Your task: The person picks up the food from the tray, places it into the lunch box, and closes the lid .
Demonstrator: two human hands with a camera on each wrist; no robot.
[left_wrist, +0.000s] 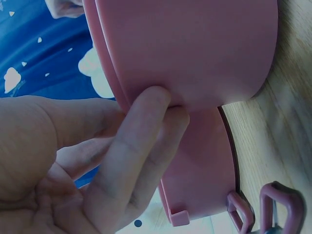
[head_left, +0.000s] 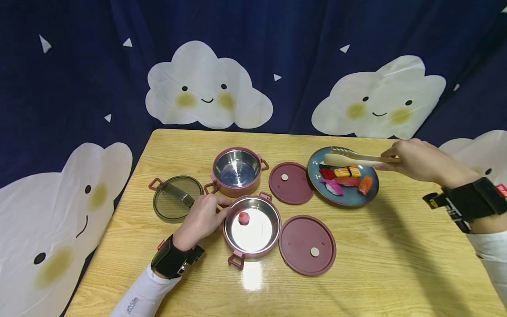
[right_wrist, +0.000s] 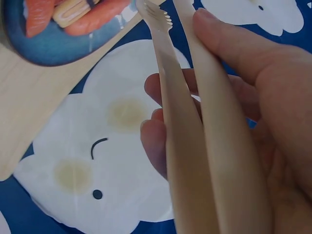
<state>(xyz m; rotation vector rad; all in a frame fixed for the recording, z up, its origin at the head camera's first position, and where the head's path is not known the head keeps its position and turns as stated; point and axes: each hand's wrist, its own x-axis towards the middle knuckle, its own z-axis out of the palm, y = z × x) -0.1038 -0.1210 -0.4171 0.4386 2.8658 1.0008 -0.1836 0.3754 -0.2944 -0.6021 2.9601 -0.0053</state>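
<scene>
My left hand holds the near pink pot at its left rim. In the left wrist view, fingertips press against the pot's outer wall and another digit reaches its rim. A small round pink-and-red piece lies inside that pot. My right hand grips beige tongs by their arms, tips above the far side of a blue plate. In the right wrist view, the tongs' two arms stand slightly apart. Several sushi pieces lie on the plate, including yellow, red, orange and magenta-topped ones.
A second pink pot stands behind the near one. Two maroon lids lie flat to the right of the pots. The glass lid with a dark handle is at the left. Behind the wooden table hangs a dark blue curtain.
</scene>
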